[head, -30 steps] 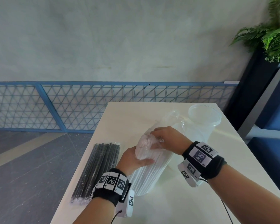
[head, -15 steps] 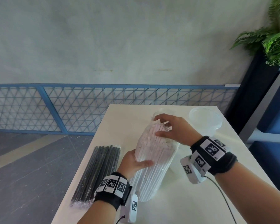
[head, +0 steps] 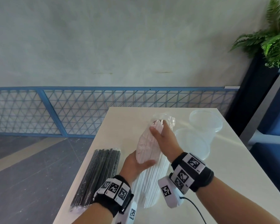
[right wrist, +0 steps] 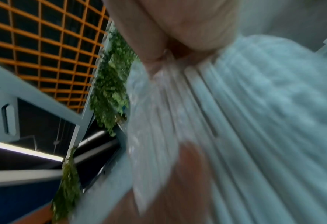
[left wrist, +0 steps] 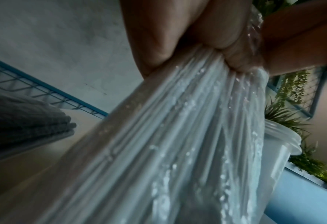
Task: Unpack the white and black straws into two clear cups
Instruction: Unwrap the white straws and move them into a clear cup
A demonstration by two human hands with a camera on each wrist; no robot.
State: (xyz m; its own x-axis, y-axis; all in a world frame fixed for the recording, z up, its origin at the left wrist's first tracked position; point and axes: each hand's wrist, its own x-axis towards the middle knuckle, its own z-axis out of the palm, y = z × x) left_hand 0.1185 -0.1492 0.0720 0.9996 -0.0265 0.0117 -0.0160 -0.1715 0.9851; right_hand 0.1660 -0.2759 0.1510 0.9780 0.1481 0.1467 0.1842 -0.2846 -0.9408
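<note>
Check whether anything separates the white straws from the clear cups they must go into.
Yes: the white straws are mostly inside their clear plastic wrapper, gripped by the left hand and right hand. Otherwise, both clear cups stand open just right of the bundle.

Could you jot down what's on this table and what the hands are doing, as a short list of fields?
white straws: pack stands tilted on the table, wrapper loosened at the top
left hand: grips the pack's middle
right hand: holds the pack's top, at the exposed straw ends
black straws: sealed pack lying flat on the left
clear cups: two, one nearer, one behind, both empty
plant: far right
</note>
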